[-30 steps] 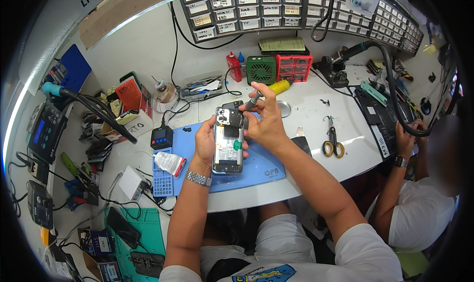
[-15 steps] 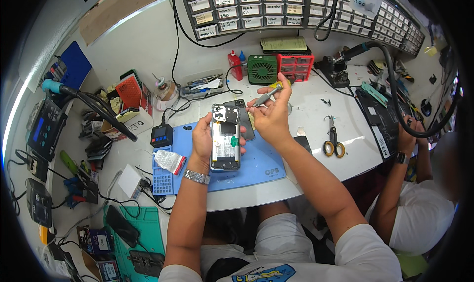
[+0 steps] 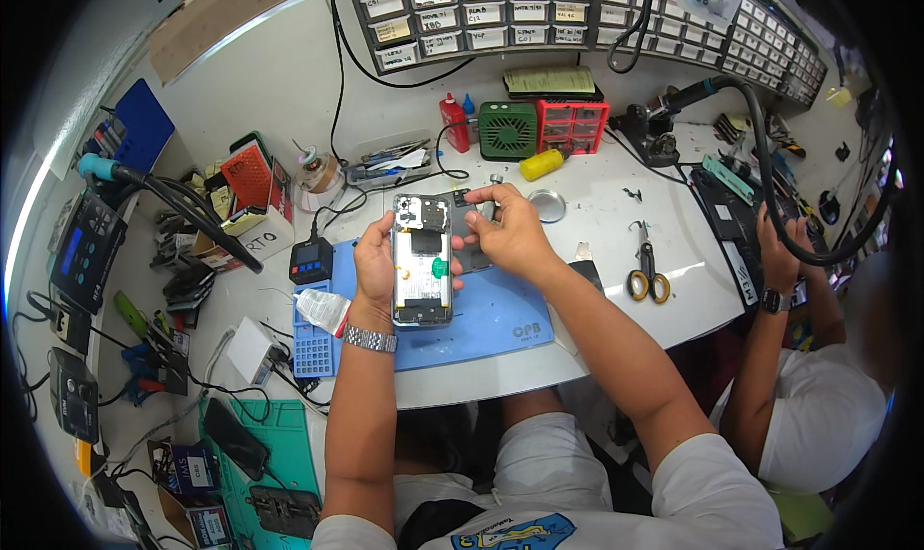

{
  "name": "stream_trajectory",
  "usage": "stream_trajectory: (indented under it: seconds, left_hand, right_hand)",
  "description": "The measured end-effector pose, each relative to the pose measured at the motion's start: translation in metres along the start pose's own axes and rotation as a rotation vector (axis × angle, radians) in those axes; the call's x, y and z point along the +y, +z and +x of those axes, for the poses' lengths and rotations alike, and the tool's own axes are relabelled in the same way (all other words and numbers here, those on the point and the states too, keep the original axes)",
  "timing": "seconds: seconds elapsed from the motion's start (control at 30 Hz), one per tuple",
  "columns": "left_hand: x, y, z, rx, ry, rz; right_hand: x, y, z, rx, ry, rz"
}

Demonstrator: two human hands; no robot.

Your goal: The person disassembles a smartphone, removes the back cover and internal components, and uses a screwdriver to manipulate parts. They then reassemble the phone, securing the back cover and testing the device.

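Observation:
My left hand is closed around a smartphone with its back off, so that the white battery, a black flex and a green sticker show. My right hand is beside the phone's upper right, fingers bent, and the knobbed end of a grey screwdriver shows above the knuckles; the rest of it is hidden by the hand. The index fingertip is at the camera end of a dark back cover or second phone, partly hidden under the hand. I cannot tell whether the fingertips pinch a small part there.
A blue mat lies below, with a white squeeze tube and a small black device at left. Scissors, a yellow bottle and a round clear dish are to the right. Another person works at far right.
My right hand has come down and left from above, bringing the screwdriver toward the dark cover. The phone in my left hand has shifted slightly left. The yellow bottle is now uncovered.

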State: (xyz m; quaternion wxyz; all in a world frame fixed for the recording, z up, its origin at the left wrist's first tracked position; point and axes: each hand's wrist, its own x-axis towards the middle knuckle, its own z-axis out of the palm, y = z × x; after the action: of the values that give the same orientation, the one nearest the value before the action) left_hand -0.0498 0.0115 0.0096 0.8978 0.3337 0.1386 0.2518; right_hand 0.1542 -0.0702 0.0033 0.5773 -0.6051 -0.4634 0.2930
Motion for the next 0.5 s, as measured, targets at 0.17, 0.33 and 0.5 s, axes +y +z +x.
stream_trajectory:
  seconds: [0.17,0.33,0.5]
  left_hand:
    - [-0.001,0.003,0.0,-0.053,-0.045,0.001]
    - [-0.001,-0.004,0.001,-0.05,-0.008,0.019]
    - [0.008,-0.011,0.002,0.024,0.169,-0.008]
  right_hand:
    - [-0.004,-0.002,-0.001,-0.06,-0.031,-0.185]
    - [-0.009,-0.005,-0.001,-0.081,0.072,-0.119]
    - [0.022,0.0,0.007,-0.072,0.022,0.179]
